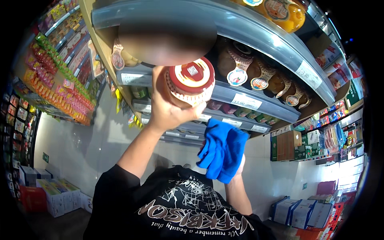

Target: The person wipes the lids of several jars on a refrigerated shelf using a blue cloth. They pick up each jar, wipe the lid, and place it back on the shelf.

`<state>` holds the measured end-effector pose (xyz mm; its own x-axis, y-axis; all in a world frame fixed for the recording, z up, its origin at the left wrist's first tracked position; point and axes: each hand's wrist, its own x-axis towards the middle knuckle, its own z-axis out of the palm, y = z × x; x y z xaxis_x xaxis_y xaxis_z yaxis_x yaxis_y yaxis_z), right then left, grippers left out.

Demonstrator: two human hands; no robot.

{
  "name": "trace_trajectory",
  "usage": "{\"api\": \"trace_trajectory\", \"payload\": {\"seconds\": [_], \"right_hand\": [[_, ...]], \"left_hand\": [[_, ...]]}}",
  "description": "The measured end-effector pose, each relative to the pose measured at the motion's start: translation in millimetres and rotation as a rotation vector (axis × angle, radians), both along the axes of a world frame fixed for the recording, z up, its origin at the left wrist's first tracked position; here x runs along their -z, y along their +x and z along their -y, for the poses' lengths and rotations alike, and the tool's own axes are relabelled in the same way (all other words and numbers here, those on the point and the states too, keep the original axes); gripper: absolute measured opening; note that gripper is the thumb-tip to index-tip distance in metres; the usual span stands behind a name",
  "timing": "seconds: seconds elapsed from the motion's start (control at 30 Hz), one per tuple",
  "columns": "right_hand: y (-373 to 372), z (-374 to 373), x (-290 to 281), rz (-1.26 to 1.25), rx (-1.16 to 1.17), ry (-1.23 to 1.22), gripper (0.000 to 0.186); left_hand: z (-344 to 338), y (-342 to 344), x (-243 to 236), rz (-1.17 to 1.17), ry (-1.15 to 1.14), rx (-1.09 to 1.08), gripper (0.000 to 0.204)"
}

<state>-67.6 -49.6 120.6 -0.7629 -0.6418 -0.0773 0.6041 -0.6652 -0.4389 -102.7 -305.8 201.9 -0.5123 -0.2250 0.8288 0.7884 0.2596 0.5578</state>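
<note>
A jar with a red and cream lid [193, 77] is raised in front of the shelf, its lid facing me. My left hand [170, 114] is wrapped round its side, with the thumb along the near edge. Lower and to the right, a folded blue cloth [225, 151] hangs in my right hand [240, 167]. The cloth covers most of that hand's fingers. Cloth and jar are apart. Part of the picture just beyond the jar is blurred out.
Dark jars with hanging paper tags [262, 76] line the shelf ahead, behind a price rail [246, 101]. Above is a large jar of yellow fruit [284, 16]. Packaged snacks [60, 88] hang at left. Cartons stand on the floor at left [60, 196] and right [302, 214].
</note>
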Motion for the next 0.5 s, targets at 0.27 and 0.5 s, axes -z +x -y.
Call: {"api": "trace_trajectory", "payload": {"seconds": [0.27, 0.5], "right_hand": [[17, -5, 20, 0.05, 0.059, 0.004, 0.061], [21, -14, 41, 0.112, 0.092, 0.059, 0.057]], "left_hand": [[17, -46, -23, 0.058, -0.136, -0.159, 0.082], [5, -60, -37, 0.211, -0.146, -0.286, 0.081]]}}
